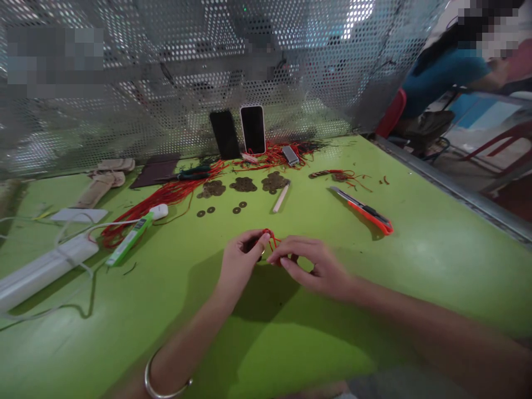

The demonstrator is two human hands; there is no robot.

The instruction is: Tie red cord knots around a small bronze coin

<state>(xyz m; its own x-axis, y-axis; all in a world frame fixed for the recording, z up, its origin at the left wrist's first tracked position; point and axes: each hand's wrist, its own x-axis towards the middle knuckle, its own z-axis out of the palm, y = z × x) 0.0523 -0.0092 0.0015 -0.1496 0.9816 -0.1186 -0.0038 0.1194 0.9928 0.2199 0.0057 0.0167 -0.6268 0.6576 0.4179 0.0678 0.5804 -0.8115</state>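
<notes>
My left hand (245, 252) is closed, pinching a red cord (273, 239) between thumb and fingers above the green table. My right hand (313, 263) is beside it, with thumb and fingertips closed on the lower part of the same cord. A small shiny bit shows under my left thumb, too small to name. Beyond my hands lie several loose round coins with holes (240, 208) and three piles of such coins (244, 184). A pale stick with a dark tip (281, 197) rests against the right pile.
An orange utility knife (368, 212) lies to the right, blade out. Red cords (153, 208), pliers (193, 173), a green box (131, 238) and a white power strip (50, 271) are left. Two phones (253, 130) lean against the perforated metal panel (166, 77). A person (444, 83) sits beyond.
</notes>
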